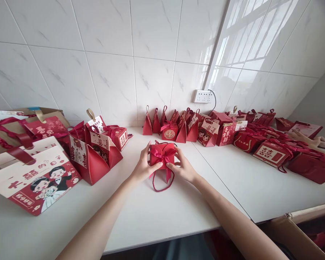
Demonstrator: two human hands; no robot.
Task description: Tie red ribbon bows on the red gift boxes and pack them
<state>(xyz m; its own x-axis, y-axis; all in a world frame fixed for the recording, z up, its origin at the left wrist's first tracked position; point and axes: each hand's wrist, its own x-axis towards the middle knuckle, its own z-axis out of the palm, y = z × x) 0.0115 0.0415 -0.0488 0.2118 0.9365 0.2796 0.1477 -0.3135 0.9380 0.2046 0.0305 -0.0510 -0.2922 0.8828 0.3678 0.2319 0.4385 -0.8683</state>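
A small red gift box (155,159) with a satin ribbon bow (162,154) on it sits between my two hands, in the middle of the white table (141,224). My left hand (145,166) grips its left side, with the thumb on the front by a ribbon tail. On the right side my right hand (184,167) holds it the same way, thumb at the ribbon's lower end. A dark red cord loop (162,190) hangs from the box down onto the tabletop.
Along the wall stand several red pyramid boxes (181,130). Left are flat printed gift bags (40,180) and larger triangular boxes (97,166). Ribboned boxes (271,153) crowd the right, where another person's hand (300,139) shows. A cardboard carton (289,231) stands lower right; a power strip (203,96) is on the wall.
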